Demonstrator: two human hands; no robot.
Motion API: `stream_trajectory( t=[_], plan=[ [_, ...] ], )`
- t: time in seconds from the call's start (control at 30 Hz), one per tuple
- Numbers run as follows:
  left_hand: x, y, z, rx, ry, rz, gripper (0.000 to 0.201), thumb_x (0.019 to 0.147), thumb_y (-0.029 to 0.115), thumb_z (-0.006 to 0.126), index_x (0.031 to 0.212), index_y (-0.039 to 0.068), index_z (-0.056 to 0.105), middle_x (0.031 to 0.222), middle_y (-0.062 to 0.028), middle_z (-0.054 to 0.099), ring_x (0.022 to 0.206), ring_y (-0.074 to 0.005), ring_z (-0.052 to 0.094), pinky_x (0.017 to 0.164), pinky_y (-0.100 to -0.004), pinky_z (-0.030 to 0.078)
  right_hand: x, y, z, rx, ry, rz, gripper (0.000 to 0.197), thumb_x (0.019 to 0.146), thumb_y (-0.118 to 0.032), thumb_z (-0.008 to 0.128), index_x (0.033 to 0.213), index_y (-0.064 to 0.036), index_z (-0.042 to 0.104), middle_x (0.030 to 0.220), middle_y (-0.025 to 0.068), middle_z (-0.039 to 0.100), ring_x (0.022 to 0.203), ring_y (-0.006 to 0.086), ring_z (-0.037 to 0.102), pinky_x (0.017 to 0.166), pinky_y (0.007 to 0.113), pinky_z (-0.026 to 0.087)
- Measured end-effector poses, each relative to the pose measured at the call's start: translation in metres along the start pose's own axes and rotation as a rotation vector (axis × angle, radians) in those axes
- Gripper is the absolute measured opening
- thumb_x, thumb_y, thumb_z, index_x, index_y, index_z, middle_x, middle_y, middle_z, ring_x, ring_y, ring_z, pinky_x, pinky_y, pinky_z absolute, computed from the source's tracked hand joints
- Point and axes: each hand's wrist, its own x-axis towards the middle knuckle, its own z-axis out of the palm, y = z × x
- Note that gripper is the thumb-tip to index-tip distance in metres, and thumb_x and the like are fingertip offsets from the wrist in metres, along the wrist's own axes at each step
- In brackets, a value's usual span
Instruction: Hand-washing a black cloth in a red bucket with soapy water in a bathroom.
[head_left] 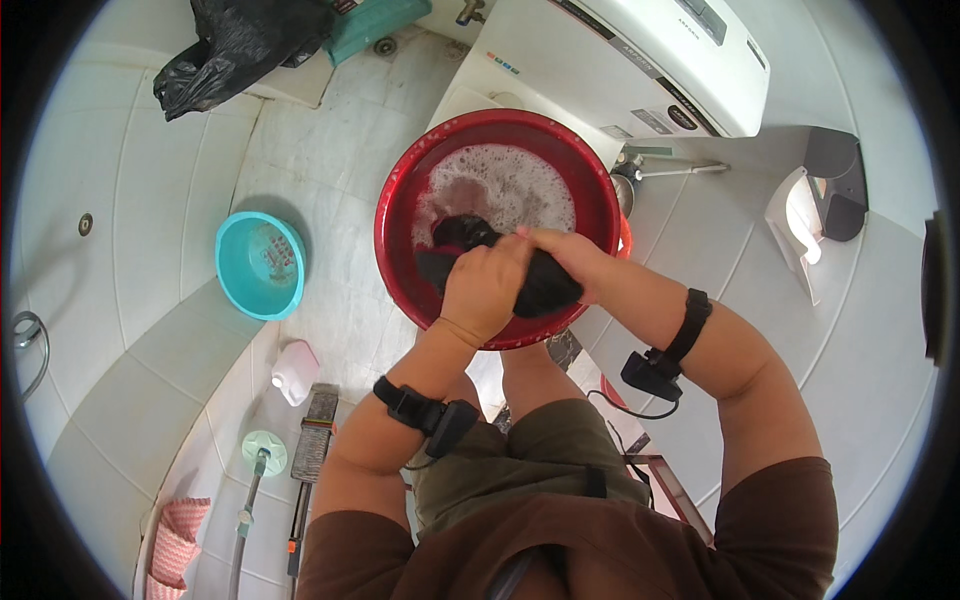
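Nearest the camera: brown shirt [600, 550], matte fabric, over olive shorts [545, 440]. On both forearms, black straps [690, 320] with blocky modules.

Left hand [487, 285] and right hand [568, 255]: bare, pressed together at the fingers, curled tight round one wad of black cloth [547, 288]. Knuckles up on the left. Can't tell thumb placement on either side.

Black cloth: soft, bunched, wet-looking, dark magenta patch at its left. Held over near side of red basin [393, 195], far end at the suds [520, 185]; can't tell how deep.

Red basin: round, glossy, plastic-looking, foam-flecked rim. Suds white, bubbly, patchy.

Just beyond: white appliance [560, 70], smooth, boxy. Dark strip with pale lettering, dark oval badge, pale labels, row of small coloured marks.

Off left, on pale floor tiles [320, 170]: turquoise basin [232, 265], round, smooth, reddish-brown marks in the bottom. Pale pink jug [295, 372] nearer. Then round-headed mop [264, 453] and textured pink cloth [180, 535]. Far upper left: black bag [250, 45], crinkled, shiny.
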Motion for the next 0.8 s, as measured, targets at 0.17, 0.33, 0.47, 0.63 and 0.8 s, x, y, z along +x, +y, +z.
stream_trajectory(
  t=[0.17,0.33,0.47,0.63,0.8],
  plan=[
    [-0.005,-0.004,0.010,-0.179,0.064,-0.194,0.068,0.054,0.020,0.074,0.116,0.007,0.048,0.097,-0.0131,0.060,0.084,-0.0316,0.057,0.074,-0.0375,0.045,0.007,0.007,0.011,-0.228,0.263,-0.318,0.023,0.074,-0.022,0.060,0.084,-0.0013,0.060,0.085,0.0127,0.063,0.068,0.0180,0.059,0.062,0.032,0.047],
    [0.007,-0.009,0.013,-0.342,-0.181,-0.347,0.056,0.057,0.022,0.075,0.107,0.008,0.054,0.087,-0.0157,0.062,0.085,-0.0337,0.059,0.074,-0.0390,0.046,0.013,0.010,0.010,-0.796,0.498,-0.893,0.014,0.066,-0.014,0.060,0.066,-0.0019,0.053,0.072,0.0140,0.055,0.064,0.0268,0.055,0.061,0.033,0.044],
    [0.012,-0.019,0.013,-0.517,-0.319,-0.381,0.047,0.056,0.017,0.073,0.099,0.005,0.057,0.084,-0.0176,0.062,0.082,-0.0351,0.060,0.074,-0.0391,0.047,0.007,-0.003,0.019,-0.935,0.460,-1.231,0.013,0.063,-0.012,0.060,0.065,-0.0034,0.051,0.070,0.0135,0.051,0.067,0.0312,0.052,0.061,0.036,0.044],
    [0.016,-0.026,0.010,-0.820,-0.397,-0.412,0.049,0.053,0.012,0.072,0.099,0.002,0.057,0.084,-0.0155,0.063,0.082,-0.0309,0.062,0.076,-0.0352,0.047,0.002,-0.019,0.025,-1.027,0.263,-1.316,0.016,0.062,-0.003,0.062,0.063,-0.0029,0.046,0.067,0.0110,0.048,0.065,0.0287,0.051,0.060,0.032,0.042],
    [0.005,-0.022,0.021,-1.113,-0.220,-0.555,0.052,0.050,0.011,0.075,0.099,0.003,0.058,0.089,-0.0106,0.063,0.085,-0.0228,0.061,0.077,-0.0320,0.047,-0.006,-0.027,0.011,-0.831,0.050,-1.184,0.021,0.076,-0.020,0.061,0.091,-0.0075,0.053,0.086,0.0067,0.054,0.074,0.0229,0.054,0.067,0.032,0.044]
  ],
)
